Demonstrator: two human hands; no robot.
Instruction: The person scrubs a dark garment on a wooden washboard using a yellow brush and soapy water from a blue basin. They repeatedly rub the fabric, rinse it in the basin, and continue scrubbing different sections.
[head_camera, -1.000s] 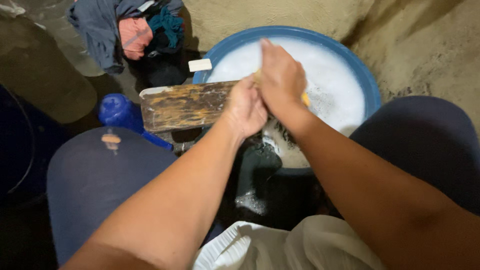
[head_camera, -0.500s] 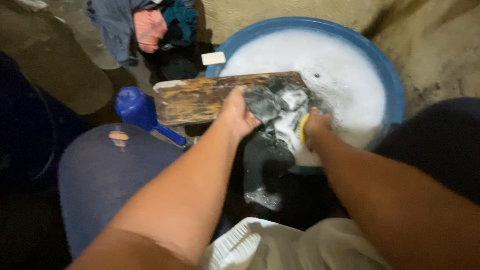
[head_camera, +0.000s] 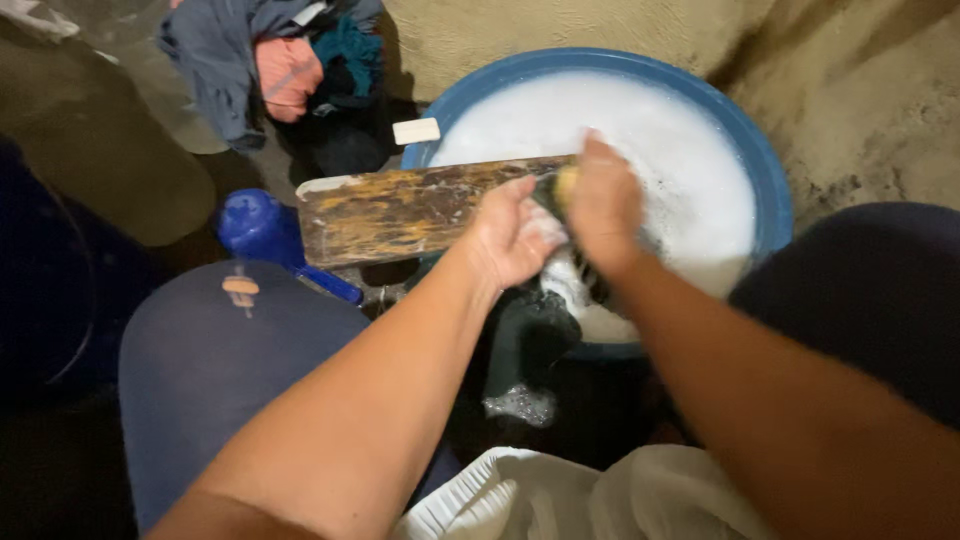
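Dark wet garment (head_camera: 535, 325), sudsy, drapes over basin rim below both hands. Left hand (head_camera: 512, 235) grips garment on wooden washboard (head_camera: 400, 212); right hand (head_camera: 603, 205) clenches yellow brush (head_camera: 566, 183).

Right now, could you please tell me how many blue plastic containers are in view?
2: the big blue basin of suds behind the hands, and a small blue scoop on the ground left of the wooden board. Others may be hidden in the dark.
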